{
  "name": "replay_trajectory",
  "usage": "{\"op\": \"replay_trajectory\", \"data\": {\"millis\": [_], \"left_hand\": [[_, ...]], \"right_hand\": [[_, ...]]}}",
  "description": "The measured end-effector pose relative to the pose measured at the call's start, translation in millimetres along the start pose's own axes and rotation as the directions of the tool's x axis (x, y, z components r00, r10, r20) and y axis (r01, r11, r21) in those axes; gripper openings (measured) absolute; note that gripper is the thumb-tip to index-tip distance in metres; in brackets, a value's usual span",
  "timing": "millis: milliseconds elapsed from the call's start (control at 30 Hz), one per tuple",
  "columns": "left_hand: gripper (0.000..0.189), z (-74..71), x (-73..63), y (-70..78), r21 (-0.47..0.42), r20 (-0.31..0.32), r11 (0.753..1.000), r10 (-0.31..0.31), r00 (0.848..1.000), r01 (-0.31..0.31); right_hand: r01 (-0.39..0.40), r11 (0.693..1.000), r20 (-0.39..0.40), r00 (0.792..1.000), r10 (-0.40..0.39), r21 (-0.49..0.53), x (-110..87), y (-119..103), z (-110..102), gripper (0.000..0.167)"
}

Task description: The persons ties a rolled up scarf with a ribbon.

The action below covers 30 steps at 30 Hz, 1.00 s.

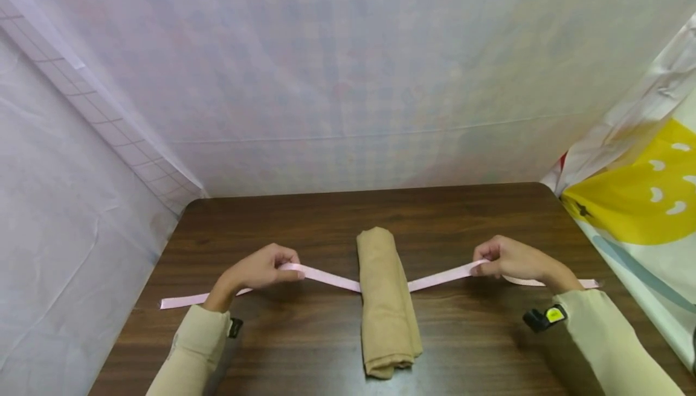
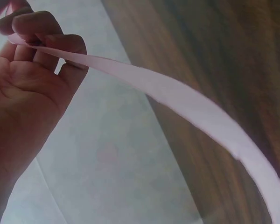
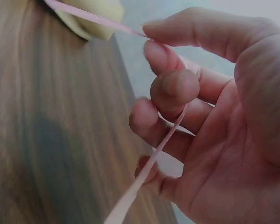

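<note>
A: Where is the cloth roll to be found, and how is the ribbon placed?

B: The tan cloth roll (image 1: 387, 305) is laid about midway between the left and right edges of the tabletop (image 1: 293, 347), its length pointed from the far edge toward the near one. The pink ribbon (image 1: 331, 279) is run crosswise, apparently beneath the roll, since it is hidden there and seen again on either side.

A: And the grips?

B: The ribbon is pinched on one side by the left hand (image 1: 264, 268), thumb against curled fingers, and on the other by the right hand (image 1: 513, 261), between thumb and forefinger. Loose tails are trailed outward, their ends lying near the left and right edges.

A: How is this lifting best done?

B: Both sides should probably be raised evenly, so that the roll is neither dragged nor turned. The band is best held flat; in the right wrist view it is seen nearly edge-on at the fingers, so a twist should be watched for.

A: And the tension?

B: A light pull is likely enough. By too hard a tug the folded cloth might be bunched; with slack, the crossing might be shifted off centre.
</note>
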<state>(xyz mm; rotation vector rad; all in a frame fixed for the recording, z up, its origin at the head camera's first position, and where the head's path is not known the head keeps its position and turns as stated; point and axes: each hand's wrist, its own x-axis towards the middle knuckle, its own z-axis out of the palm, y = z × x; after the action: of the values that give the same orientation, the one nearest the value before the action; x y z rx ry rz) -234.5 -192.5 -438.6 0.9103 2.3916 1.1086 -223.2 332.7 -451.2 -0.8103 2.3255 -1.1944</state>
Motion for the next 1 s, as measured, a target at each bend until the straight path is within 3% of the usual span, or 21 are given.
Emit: {"op": "replay_trajectory", "data": {"millis": [367, 700, 1000], "left_hand": [[0.012, -3.6, 10.6, 21.3, -0.074, -0.054, 0.994, 0.080, 0.995, -0.084], [0.011, -1.0, 28.4, 48.5, -0.164, -0.104, 0.975, 0.137, 0.985, -0.153], [0.008, 10.0, 48.3, 70.7, -0.250, -0.102, 0.953, 0.152, 0.983, -0.173]], "right_hand": [[0.142, 0.987, -0.032, 0.990, -0.140, 0.078, 10.3, -24, -5, 0.022], [0.091, 0.965, -0.090, 0.993, -0.070, 0.247, 26.3, -45, -4, 0.019], [0.112, 0.925, -0.111, 0.991, -0.077, 0.364, 43.5, -71, 5, 0.021]]}}
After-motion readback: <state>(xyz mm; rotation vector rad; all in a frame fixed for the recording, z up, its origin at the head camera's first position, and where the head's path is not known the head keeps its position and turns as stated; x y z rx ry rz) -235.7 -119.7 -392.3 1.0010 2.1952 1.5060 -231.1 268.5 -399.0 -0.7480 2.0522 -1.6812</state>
